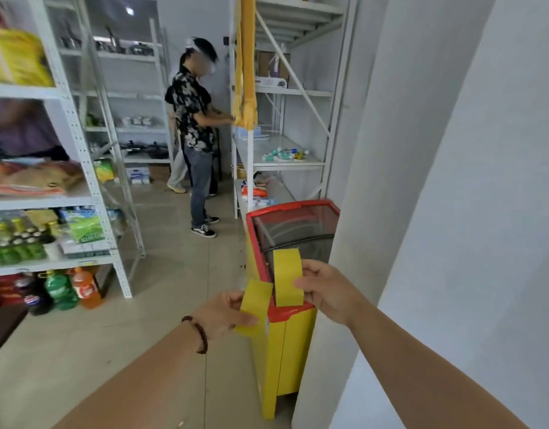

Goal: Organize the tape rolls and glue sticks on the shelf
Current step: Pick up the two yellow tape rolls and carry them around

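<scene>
1. The left hand (225,314) grips a yellow tape roll (255,308), thumb on the near face and fingers behind it; a dark bead bracelet (196,332) sits on that wrist.
2. The right hand (324,292) holds a second yellow tape roll (287,277) edge-on and upright, fingers wrapped round its right side.
3. The two rolls are held in the air just beside each other, the left one lower and tilted, the right one higher; whether they touch cannot be told.
4. Both rolls are in front of a yellow chest freezer (282,351) with a red rim and a sliding glass lid, which stands against a white wall (453,212).
5. On the left stands a white metal shelf (81,168) carrying packets, bags and bottles, with large drink bottles (61,289) on the floor below it.
6. Further back, a second white shelf (285,162) holds small tubes and boxes; yellow wrapping covers the upper part of its front post (247,57).
7. Another person (196,125) in a patterned dark shirt and jeans stands facing that far shelf, hands reaching to it.
8. The floor (161,274) is pale tile.
</scene>
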